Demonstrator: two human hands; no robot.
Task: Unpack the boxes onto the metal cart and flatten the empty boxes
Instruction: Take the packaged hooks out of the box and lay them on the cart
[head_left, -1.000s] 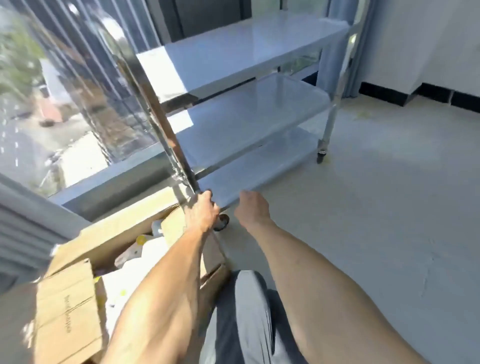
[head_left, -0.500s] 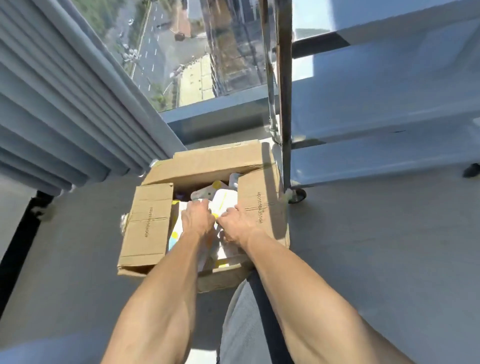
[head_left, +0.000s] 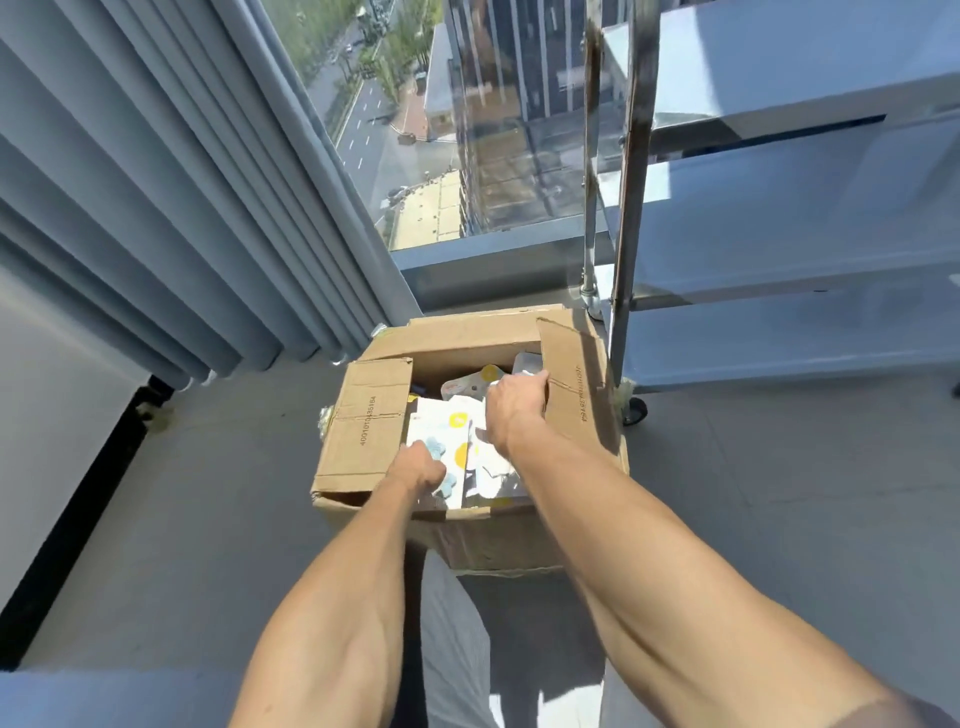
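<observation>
Both hands are sunk in the open cardboard box (head_left: 363, 415) — white packets (head_left: 441, 431) are gripped by left hand (head_left: 418, 470); right hand (head_left: 514, 410), at 1 o'clock, grips another — metal cart (head_left: 779, 338) at 2 o'clock

One cardboard box (head_left: 470, 431) stood on the floor, with four flaps folded open. One metal cart (head_left: 789, 218) stood beside it, showing three shelves, two upright posts at its near end and one caster wheel (head_left: 635, 411). Two hands reached into the box: one left hand (head_left: 422, 470) and one right hand (head_left: 514, 410). Inside lay several white printed packets (head_left: 441, 426); at least three could be told apart, but the full count was hidden. One pleated curtain (head_left: 156, 182) hung at the window.
</observation>
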